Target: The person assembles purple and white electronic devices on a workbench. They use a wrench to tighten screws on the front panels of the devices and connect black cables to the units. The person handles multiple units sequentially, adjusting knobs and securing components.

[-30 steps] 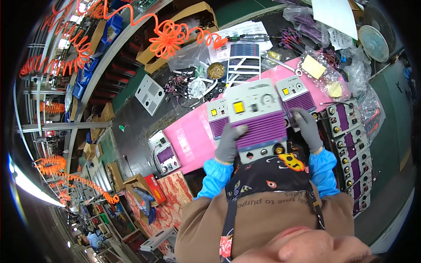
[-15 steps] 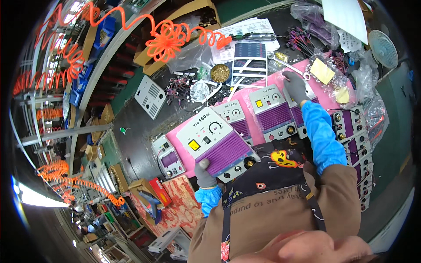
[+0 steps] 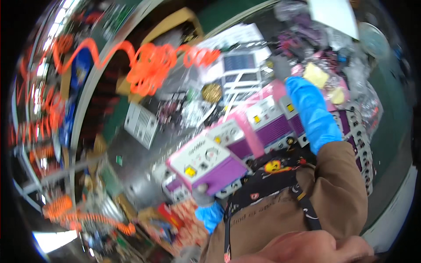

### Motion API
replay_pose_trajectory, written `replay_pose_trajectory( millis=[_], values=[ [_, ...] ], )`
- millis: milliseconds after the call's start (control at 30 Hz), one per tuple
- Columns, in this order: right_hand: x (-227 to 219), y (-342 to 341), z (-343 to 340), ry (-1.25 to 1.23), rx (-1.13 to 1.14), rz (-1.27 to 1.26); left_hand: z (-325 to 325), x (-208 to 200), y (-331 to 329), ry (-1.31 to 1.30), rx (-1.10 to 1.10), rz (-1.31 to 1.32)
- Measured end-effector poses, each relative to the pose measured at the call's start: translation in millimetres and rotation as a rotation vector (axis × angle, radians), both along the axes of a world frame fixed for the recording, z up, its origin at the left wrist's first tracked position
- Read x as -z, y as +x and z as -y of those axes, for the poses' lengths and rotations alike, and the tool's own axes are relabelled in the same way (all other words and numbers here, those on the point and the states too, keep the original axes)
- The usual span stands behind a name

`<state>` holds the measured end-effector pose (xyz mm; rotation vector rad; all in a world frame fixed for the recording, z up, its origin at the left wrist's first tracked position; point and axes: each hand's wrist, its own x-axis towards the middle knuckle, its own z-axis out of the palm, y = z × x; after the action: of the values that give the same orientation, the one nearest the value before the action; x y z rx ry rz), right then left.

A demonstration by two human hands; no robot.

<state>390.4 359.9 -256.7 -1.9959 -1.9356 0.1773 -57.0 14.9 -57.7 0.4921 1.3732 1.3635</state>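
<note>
A white-and-purple welder front panel (image 3: 201,158), with a yellow switch and a black dial, is tilted up at the table's near edge. My left hand (image 3: 202,196), in a grey glove, grips its lower left corner; the thumb shows on the near side and the other fingers are hidden. My right hand (image 3: 282,69), also gloved in grey, is stretched out beyond its blue sleeve cover (image 3: 313,114), near a yellow paper pad (image 3: 316,75). Motion smears its fingers. Similar panels (image 3: 269,118) stand in a row on pink foam sheet (image 3: 252,140) to the right.
A coiled orange air hose (image 3: 153,65) hangs over the far left of the table. Behind the panels lie a round dish of brass-coloured small parts (image 3: 212,93), papers (image 3: 245,35) and cable bundles. A perforated white plate (image 3: 141,125) lies left; more panels (image 3: 357,140) line the right.
The whole view has shifted and blurred. My right hand has moved away from the panel row toward the far side. My left hand still grips the panel, which is tilted more.
</note>
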Motion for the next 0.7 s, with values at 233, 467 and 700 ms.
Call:
replay_pose_trajectory(
  millis=[233,467,700],
  values=[
    [-24.3,-30.8,60.2,0.146,0.02,0.243,-49.4,12.7,33.4,-0.029,0.111,0.105],
    [-48.9,-7.7,39.4,-0.049,-0.044,0.229,-76.7,8.8,48.2,-0.053,0.241,0.105],
    [-49.8,9.8,21.4,0.226,0.145,0.413,-76.0,6.5,55.7,-0.062,0.255,0.106]
  ],
)
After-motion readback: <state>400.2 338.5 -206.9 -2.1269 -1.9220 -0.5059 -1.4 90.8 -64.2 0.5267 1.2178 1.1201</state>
